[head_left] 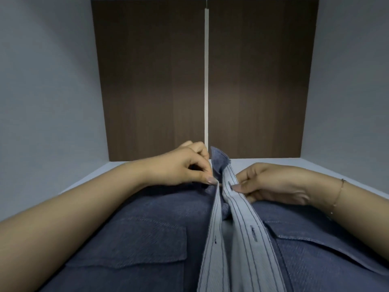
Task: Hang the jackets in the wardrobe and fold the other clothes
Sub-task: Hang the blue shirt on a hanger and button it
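- The blue shirt [147, 239] is laid flat on the white shelf [94, 171], its collar pointed to 12 o'clock.
- Its striped edges are pinched by the left hand [185, 165] and right hand [271, 184].

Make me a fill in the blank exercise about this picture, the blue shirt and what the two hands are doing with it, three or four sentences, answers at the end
1. The left hand pinches the edge of the ____ placket.
2. The right hand has its grip on the placket that carries the ____.
3. The blue shirt lies on a white shelf with its front facing ____.
4. A thin bracelet sits on the ____ wrist.

Missing words: left; buttonholes; up; right
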The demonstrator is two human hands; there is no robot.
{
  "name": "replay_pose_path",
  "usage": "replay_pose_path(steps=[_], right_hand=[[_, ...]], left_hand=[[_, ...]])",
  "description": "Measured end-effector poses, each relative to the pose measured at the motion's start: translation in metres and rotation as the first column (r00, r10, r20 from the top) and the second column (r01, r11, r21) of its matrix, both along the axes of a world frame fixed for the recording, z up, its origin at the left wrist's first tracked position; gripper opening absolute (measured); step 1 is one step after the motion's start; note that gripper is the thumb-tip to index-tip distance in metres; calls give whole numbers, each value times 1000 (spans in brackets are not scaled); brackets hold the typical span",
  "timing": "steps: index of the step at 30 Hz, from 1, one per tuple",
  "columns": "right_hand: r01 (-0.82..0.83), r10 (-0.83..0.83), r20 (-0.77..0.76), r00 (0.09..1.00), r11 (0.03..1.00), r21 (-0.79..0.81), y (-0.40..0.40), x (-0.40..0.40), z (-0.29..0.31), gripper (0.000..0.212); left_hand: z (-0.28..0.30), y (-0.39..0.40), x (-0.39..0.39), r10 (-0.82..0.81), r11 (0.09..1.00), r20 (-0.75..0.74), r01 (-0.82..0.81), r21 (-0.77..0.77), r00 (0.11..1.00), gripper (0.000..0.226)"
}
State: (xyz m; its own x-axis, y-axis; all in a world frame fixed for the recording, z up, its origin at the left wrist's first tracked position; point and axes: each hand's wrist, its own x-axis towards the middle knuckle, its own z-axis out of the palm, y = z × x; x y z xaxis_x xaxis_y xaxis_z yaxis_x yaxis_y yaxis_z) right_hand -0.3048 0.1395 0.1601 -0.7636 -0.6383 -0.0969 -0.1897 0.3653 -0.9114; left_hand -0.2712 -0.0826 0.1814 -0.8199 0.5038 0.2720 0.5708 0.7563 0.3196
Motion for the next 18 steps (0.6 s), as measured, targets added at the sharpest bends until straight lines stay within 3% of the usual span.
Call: replay_pose_path(steps=[2,4,7,10,12,16,18], right_hand=[[8,-7,18,1000,999,-36,5,-2,1,20],[41,-40,11,999,997,-67,6,-2,4,12],[103,-100,23,995,982,-160,10,-1,11,9],[89,-67,87,994,956,-281,11,2,21,13],[38,-2,122,993,955,-293,3,7,19,23],[49,-19,119,993,967,-252,-18,17,3,4],[85,-52,130,990,961,-262,-20,18,-1,9]], left_hand=[[7,9,-8,33,990,37,-28,-136,999,22],[9,17,-16,36,989,108,-20,-146,994,26],[2,21,-22,9,1000,341,-6,-11,940,31],[-6,19,-26,39,992,492,-91,82,870,27],[-8,20,-31,60,976,542,-164,144,838,20],[-8,16,-35,73,935,624,-271,229,778,23],[-8,11,-34,5,898,693,-309,315,721,29]])
